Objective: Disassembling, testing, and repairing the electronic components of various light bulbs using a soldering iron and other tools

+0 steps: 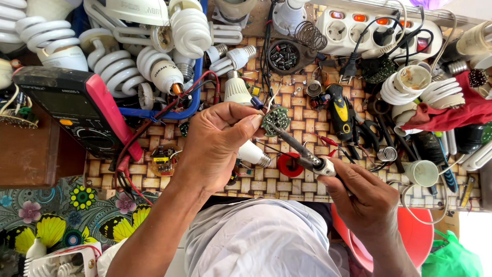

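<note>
My left hand (218, 146) pinches a small round green circuit board (276, 119) between thumb and fingers, held above the woven mat. A white bulb body (253, 153) shows just beneath that hand. My right hand (361, 197) grips a soldering iron (302, 153) by its handle, and the iron's metal tip rests against the board's lower edge. A red roll of tape (288, 165) lies on the mat under the iron.
Several white spiral lamps (154, 61) fill a blue tray at the back left. A black and pink multimeter (82, 110) lies at left with red leads. A white power strip (379, 31), black and yellow pliers (342, 110), a small cup (423, 173) and a red bowl (410, 238) are at right.
</note>
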